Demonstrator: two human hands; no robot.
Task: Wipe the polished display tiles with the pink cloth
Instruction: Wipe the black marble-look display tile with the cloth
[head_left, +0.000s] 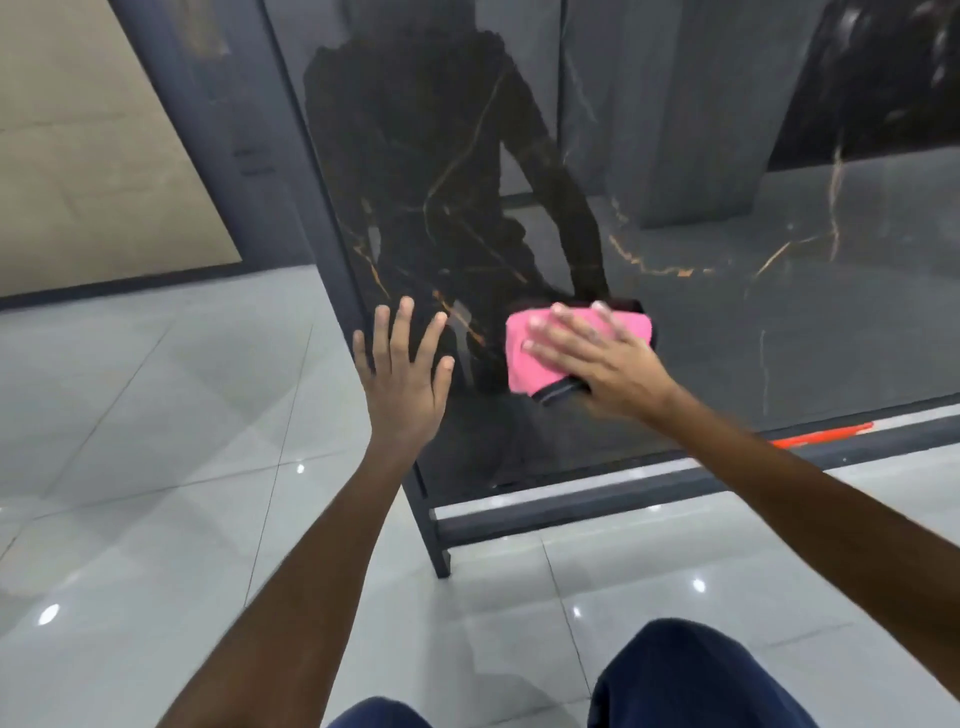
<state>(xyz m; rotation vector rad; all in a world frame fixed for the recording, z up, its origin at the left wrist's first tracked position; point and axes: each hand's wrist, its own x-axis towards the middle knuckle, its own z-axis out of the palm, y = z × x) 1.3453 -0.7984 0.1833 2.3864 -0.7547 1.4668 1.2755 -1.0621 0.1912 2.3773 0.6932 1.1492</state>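
The right hand (597, 358) pressed flat, fingers straight, on the pink cloth (530, 358) against the lower part of the dark polished tile (701, 322) (gold-veined, standing in a grey frame (545, 514)). The left hand (402, 369) was spread wide at the tile's left edge; contact could not be told.

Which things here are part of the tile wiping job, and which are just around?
Part of the job:
- pink cloth, pressed flat under the right hand
- dark polished tile with gold veins
- left hand, fingers spread near the tile's left edge

Just around:
- metal stand holding the tile
- beige tile at the far left
- glossy floor
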